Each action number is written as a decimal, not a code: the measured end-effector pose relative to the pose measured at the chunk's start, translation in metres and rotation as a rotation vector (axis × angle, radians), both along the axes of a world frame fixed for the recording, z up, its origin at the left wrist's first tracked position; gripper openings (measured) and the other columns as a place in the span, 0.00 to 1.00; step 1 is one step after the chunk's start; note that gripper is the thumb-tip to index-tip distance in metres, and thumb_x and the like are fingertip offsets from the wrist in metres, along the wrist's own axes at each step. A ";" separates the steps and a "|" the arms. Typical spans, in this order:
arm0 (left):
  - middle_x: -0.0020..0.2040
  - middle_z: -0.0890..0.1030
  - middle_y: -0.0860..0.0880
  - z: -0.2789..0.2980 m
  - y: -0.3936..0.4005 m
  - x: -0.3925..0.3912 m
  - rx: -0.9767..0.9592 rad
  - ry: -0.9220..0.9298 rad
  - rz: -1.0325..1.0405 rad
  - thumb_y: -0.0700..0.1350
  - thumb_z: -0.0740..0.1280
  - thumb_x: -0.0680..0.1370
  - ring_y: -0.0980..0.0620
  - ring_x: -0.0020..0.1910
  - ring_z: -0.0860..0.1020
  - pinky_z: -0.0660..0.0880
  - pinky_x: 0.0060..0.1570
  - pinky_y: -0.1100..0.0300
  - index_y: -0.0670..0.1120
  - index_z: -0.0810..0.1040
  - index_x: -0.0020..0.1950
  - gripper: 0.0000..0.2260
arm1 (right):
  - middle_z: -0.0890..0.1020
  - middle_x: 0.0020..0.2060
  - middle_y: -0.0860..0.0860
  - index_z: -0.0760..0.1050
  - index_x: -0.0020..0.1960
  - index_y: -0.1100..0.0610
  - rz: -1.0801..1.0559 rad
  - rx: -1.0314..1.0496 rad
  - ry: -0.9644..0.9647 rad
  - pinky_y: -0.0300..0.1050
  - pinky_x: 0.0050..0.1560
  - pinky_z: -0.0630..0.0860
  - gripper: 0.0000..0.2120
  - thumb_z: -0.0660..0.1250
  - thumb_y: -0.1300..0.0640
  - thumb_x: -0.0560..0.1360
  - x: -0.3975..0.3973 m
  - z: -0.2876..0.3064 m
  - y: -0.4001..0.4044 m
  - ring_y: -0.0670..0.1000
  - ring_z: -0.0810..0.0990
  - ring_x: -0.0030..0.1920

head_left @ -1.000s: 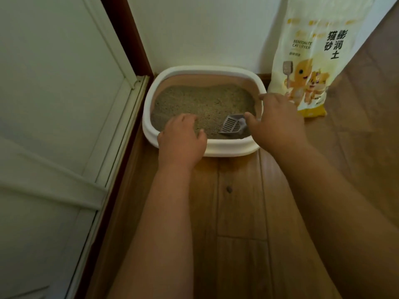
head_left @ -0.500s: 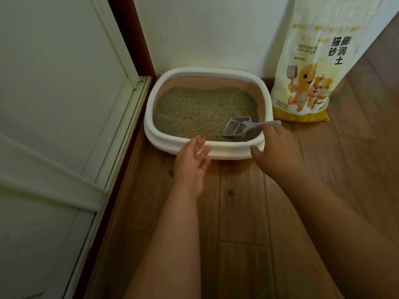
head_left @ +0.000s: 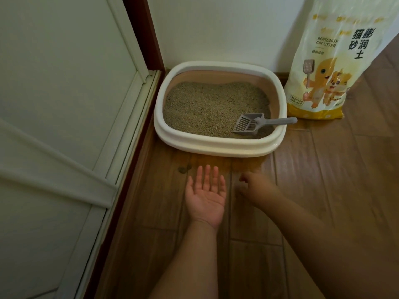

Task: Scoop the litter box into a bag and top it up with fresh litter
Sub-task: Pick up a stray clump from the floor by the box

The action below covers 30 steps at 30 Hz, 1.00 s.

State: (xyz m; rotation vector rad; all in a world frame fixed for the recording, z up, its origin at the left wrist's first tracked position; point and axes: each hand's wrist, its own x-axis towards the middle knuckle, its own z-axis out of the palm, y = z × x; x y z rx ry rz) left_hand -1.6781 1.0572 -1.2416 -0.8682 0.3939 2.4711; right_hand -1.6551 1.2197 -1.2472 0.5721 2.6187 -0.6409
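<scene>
Litter box [head_left: 218, 145] on wood floor [head_left: 323, 190] in corner, holds grey-beige litter [head_left: 207, 106]; grey scoop [head_left: 248, 125] lies inside, handle over right rim. Bentonite litter bag [head_left: 323, 67] upright beside it. Left hand [head_left: 206, 196] palm up, fingers straight, empty. Right hand [head_left: 257, 186] blurred, grip unclear.

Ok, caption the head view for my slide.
Both hands, left hand palm up and right hand blurred, hover before a litter box holding a grey scoop, litter bag beside it.

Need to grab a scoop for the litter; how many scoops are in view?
1. A grey slotted plastic scoop lies on the litter in the near-right corner of the white oval litter box, its handle resting over the right rim. Another could be buried unseen.
</scene>
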 end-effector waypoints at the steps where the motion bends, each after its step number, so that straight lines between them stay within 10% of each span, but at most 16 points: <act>1: 0.67 0.82 0.44 -0.001 -0.001 -0.001 -0.002 0.001 -0.005 0.56 0.61 0.83 0.42 0.67 0.79 0.71 0.69 0.44 0.46 0.77 0.72 0.22 | 0.74 0.63 0.50 0.75 0.67 0.52 -0.006 -0.007 -0.016 0.45 0.57 0.77 0.17 0.68 0.52 0.79 0.001 -0.005 -0.003 0.51 0.77 0.58; 17: 0.67 0.82 0.48 0.001 -0.005 -0.017 0.009 0.059 -0.039 0.57 0.60 0.82 0.44 0.68 0.79 0.67 0.69 0.47 0.49 0.77 0.71 0.22 | 0.74 0.60 0.51 0.74 0.60 0.50 -0.045 0.013 -0.005 0.48 0.59 0.78 0.11 0.66 0.57 0.79 0.012 -0.046 -0.013 0.51 0.76 0.54; 25: 0.65 0.83 0.48 0.003 -0.012 -0.042 -0.051 0.122 -0.054 0.59 0.60 0.82 0.46 0.68 0.78 0.68 0.71 0.47 0.48 0.77 0.72 0.24 | 0.81 0.43 0.45 0.77 0.51 0.50 -0.050 -0.266 0.539 0.40 0.44 0.78 0.10 0.75 0.58 0.73 -0.040 0.041 -0.025 0.43 0.80 0.41; 30: 0.69 0.80 0.46 0.008 -0.012 -0.053 0.034 0.225 -0.083 0.59 0.61 0.81 0.43 0.68 0.79 0.67 0.73 0.43 0.46 0.77 0.72 0.25 | 0.81 0.43 0.43 0.77 0.48 0.48 0.185 -0.354 0.551 0.41 0.43 0.78 0.09 0.76 0.54 0.73 -0.056 0.087 -0.044 0.44 0.80 0.43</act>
